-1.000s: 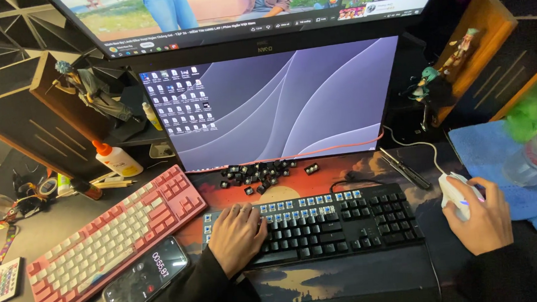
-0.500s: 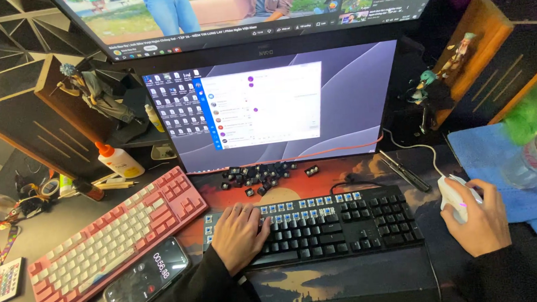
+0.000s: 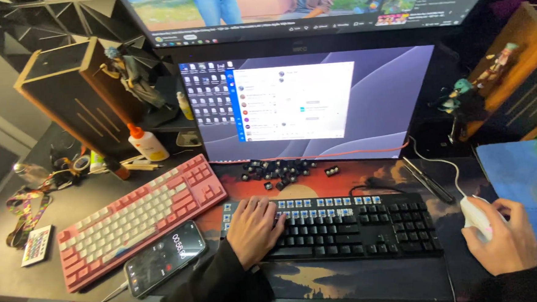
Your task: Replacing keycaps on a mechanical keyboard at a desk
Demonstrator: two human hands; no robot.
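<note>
black keyboard (image 3: 346,229), upper rows stripped, pulled keycaps (image 3: 280,170) piled just behind it; left hand (image 3: 253,229) lay unclenched on it, right hand (image 3: 500,241) clasped white mouse (image 3: 477,215) beside it.

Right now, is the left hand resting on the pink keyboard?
No, the left hand rests on the black keyboard; the pink keyboard lies untouched beside it.
</note>
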